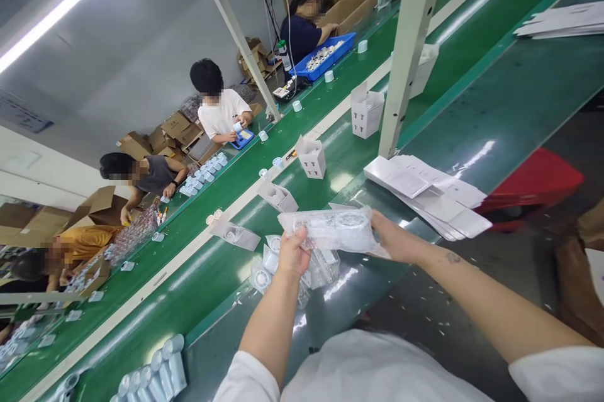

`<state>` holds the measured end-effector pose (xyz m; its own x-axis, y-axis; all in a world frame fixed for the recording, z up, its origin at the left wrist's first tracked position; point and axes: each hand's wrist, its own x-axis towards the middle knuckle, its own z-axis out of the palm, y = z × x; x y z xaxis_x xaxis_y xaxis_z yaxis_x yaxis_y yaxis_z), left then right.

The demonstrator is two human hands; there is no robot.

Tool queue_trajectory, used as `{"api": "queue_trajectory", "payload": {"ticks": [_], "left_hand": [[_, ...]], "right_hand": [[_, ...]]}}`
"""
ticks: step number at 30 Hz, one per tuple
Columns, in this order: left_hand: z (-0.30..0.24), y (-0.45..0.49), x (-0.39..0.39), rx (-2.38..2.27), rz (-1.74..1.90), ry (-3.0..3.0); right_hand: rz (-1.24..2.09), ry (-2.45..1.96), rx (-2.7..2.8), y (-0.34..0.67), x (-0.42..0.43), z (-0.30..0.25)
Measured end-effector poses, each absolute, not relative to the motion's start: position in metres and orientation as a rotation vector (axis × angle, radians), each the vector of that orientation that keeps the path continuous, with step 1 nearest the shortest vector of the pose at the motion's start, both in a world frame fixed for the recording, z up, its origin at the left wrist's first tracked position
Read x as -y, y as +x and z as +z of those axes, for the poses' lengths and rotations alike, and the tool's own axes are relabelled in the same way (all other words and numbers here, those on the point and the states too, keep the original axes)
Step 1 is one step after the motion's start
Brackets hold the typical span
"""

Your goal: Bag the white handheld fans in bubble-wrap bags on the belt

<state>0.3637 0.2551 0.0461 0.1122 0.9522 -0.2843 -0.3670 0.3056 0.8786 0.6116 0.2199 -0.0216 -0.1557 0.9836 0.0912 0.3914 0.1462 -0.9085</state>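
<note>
Both hands hold a clear plastic-wrapped package (337, 229) with whitish parts inside, level above the near edge of the work surface. My left hand (295, 252) is closed on its left end, thumb on top. At the other end, my right hand (389, 237) grips the package, its fingers mostly hidden behind it. A pale flap shows just behind the package; I cannot make out what it belongs to. Under and beside my left hand lie several more bagged parts (325, 268). An open white carton (234, 236) lies tilted to the left.
Flat white cartons (425, 191) are stacked at right, near a grey metal post (408, 56). Upright open cartons (311, 158) stand along the green conveyor belt (189, 216). Light-blue cylindrical parts (160, 367) sit at lower left. Several people work across the belt. A red stool (533, 185) is at right.
</note>
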Motion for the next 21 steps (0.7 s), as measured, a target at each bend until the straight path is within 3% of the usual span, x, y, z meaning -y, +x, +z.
{"api": "queue_trajectory", "payload": {"ticks": [14,21], "left_hand": [[0.068,0.344,-0.259,-1.125,0.900,1.606],[0.106,0.361,-0.255,-1.011,0.095,2.402]], "right_hand": [[1.054,-1.319,1.606,0.615,-0.225,-0.031],[1.074,-1.298,1.491,0.614,-0.225,-0.033]]}}
